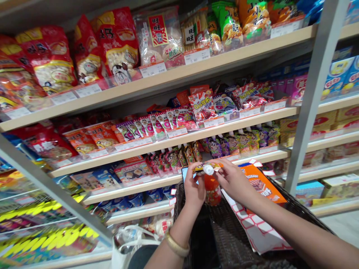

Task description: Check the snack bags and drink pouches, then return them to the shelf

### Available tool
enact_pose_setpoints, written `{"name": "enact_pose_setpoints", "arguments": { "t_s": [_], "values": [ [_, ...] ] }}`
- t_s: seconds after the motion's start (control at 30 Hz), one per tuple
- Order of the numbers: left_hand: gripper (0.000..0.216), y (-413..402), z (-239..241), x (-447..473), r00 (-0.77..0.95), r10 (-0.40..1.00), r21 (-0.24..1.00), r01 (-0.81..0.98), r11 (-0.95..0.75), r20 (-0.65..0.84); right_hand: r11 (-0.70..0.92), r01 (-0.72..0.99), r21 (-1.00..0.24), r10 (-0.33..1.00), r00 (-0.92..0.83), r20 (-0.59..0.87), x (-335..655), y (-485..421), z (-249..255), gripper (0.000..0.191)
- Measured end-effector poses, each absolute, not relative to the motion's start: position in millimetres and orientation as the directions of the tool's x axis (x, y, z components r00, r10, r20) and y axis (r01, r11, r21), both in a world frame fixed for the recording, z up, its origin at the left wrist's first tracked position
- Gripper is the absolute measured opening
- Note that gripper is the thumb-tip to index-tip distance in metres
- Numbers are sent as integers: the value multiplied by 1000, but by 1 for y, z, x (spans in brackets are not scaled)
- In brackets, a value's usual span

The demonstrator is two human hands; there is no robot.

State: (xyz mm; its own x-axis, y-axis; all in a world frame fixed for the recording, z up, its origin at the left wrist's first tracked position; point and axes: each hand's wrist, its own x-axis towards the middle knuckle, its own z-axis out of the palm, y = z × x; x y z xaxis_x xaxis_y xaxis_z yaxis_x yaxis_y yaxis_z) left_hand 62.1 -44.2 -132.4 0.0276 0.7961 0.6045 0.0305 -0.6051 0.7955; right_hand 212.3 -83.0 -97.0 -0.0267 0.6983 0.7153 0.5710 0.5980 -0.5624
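Between both hands I hold a spouted pouch (pixel 200 169), its white cap turned up toward me. My left hand (pixel 194 186) grips the pouch's left side with bent fingers, and a gold bangle circles that wrist. My right hand (pixel 234 181) pinches its right side near the cap. Most of the pouch's printed face is turned away from me. Directly below it sits a jar with red-orange contents (pixel 212 192) in a dark woven basket (pixel 224 235). Similar capped pouches (pixel 234 144) stand in a row on the shelf just beyond my hands.
An orange snack package (pixel 259 183) lies on the basket's right, near a white sheet with red lines (pixel 252 224). Shelves ahead hold red snack bags (pixel 117 45) and candy packs. A grey post (pixel 316 93) stands at right. A white bag (pixel 130 241) is at lower left.
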Motion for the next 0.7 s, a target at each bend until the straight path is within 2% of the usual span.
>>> {"name": "enact_pose_setpoints", "arguments": {
  "t_s": [0.1, 0.17, 0.23, 0.37, 0.53, 0.7],
  "values": [
    [28, -28, -111, 57, 131, 742, 703, 248, -667, 658, 623, 582, -522, 677, -68, 733, 220, -61, -81, 32],
    [27, -14, -94, 55, 194, 728, 633, 382, -673, 658, 575, 633, -519, 713, -75, 698, 225, -43, -69, 30],
    [25, 1, -80, 54, 260, 761, 569, 532, -627, 595, 451, 724, -522, 798, -64, 600, 228, -24, -60, 28],
    [23, 28, -68, 53, 244, 889, 394, 828, -398, 387, 375, 766, -522, 848, -57, 527, 224, 6, -56, 27],
    [21, 52, -77, 51, 171, 954, 355, 900, -254, 248, 274, 792, -546, 913, -34, 407, 213, 35, -72, 25],
    [22, 58, -88, 49, 107, 972, 318, 933, -170, 207, 171, 794, -583, 966, -17, 259, 206, 62, -89, 24]
  ]
}}
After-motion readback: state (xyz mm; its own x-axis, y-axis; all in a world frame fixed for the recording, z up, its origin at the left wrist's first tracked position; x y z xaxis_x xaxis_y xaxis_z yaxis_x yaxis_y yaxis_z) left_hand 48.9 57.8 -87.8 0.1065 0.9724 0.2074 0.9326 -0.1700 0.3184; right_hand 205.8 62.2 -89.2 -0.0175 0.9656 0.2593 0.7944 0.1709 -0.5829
